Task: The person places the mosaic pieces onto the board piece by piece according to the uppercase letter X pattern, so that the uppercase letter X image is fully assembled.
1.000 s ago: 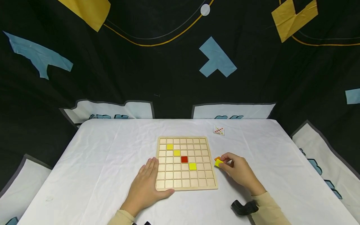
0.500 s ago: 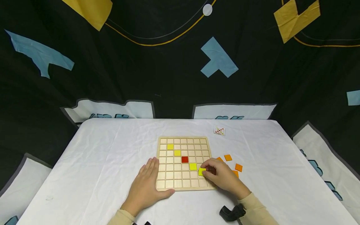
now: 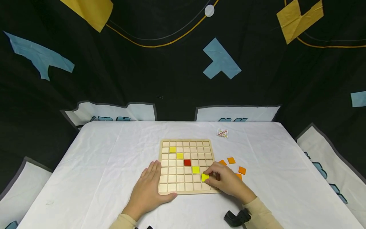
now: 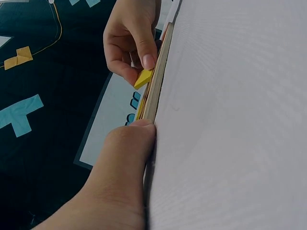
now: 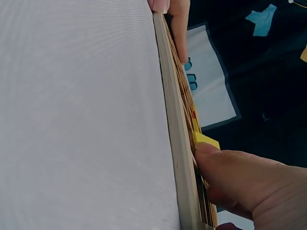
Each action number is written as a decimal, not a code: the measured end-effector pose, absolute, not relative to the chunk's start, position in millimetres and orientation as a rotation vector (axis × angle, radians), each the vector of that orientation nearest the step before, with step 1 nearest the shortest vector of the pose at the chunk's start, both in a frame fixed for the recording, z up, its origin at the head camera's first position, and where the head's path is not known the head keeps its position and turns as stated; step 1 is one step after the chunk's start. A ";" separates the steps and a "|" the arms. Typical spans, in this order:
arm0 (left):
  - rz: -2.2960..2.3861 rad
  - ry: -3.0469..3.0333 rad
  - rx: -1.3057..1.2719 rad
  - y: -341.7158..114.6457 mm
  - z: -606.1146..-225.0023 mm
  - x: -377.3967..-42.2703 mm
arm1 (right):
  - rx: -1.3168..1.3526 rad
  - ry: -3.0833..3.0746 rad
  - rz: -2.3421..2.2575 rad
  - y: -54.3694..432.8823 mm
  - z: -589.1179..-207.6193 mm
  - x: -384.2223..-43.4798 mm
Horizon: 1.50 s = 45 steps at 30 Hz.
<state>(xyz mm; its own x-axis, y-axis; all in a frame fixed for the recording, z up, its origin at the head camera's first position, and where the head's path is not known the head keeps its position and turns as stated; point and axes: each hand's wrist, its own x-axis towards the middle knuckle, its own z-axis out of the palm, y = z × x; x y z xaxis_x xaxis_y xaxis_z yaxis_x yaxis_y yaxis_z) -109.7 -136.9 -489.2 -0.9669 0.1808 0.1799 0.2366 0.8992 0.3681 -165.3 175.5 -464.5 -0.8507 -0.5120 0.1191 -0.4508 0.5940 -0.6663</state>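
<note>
A wooden grid board (image 3: 190, 192) lies on the white table. My left hand (image 3: 147, 189) rests flat along its left edge, fingers straight and thumb at the front rim. Between thumb and fingers, my right hand (image 3: 228, 179) pinches a yellow square tile (image 3: 204, 177) over the right side of the grid, low and to the right of the other coloured tiles. In the left wrist view that yellow tile (image 4: 142, 80) is tilted, close over the board. A red tile (image 3: 187, 162) and three yellow tiles, one being the nearest yellow tile (image 3: 195, 169), sit in cells along a diagonal.
Several loose orange tiles lie right of the board, among them one orange tile (image 3: 231, 160) and another orange tile (image 3: 241, 170); the right hand partly covers some. A small card with a coloured grid pattern (image 3: 222, 133) lies behind them. A dark patterned cloth (image 3: 177, 79) hangs behind the table.
My right hand has carried the yellow tile leftward from beside the board to over its right side, then slightly nearer the front. The orange tiles have come into view. The left hand stays put.
</note>
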 end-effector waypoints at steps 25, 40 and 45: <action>-0.597 -2.914 -0.320 -136.5 -489.3 -109.1 | -0.274 3.142 -0.571 225.2 -458.3 -195.7; -0.610 -2.906 -0.320 -136.4 -488.0 -109.6 | -0.185 3.091 -0.704 228.2 -451.3 -207.9; -0.614 -2.906 -0.322 -135.7 -488.0 -109.3 | -0.166 3.076 -0.860 214.0 -447.8 -214.8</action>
<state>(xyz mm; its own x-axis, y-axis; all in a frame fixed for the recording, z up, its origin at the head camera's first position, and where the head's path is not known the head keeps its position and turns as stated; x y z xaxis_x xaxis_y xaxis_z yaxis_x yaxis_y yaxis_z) -109.3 -135.7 -488.0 -0.9651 0.1772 0.1930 0.2401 0.8930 0.3807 -214.8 214.0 -447.8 -0.9930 -0.0843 0.0824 -0.1148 0.8500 -0.5141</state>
